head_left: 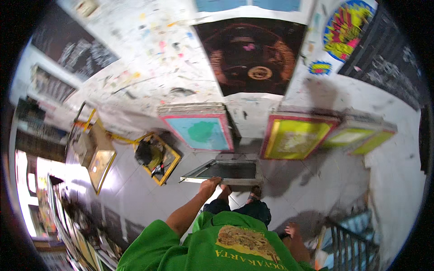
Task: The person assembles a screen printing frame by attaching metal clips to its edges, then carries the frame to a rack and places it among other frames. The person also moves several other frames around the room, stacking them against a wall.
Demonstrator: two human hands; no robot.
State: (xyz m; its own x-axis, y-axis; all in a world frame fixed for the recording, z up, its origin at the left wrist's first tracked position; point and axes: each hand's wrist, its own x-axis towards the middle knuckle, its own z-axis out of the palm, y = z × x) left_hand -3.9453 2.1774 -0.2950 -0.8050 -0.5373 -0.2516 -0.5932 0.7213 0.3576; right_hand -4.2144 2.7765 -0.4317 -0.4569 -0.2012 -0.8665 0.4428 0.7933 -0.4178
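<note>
My left hand [209,186] is closed on the near edge of a screen-printing frame [226,170] with a pale border and dark mesh. The frame is tilted above the tiles, just in front of my feet [253,194]. Low at my right side hangs my right hand [293,230], away from the frame. Its fingers look loosely apart and nothing shows in them, though the hand is slightly blurred.
Stacked screen frames lean on the paint-spotted wall: one group with a blue-and-green face [199,132], others yellow [296,137]. A yellow-framed cart [158,159] stands left, beside a wooden board [101,165]. Dark rack bars [350,239] stand lower right.
</note>
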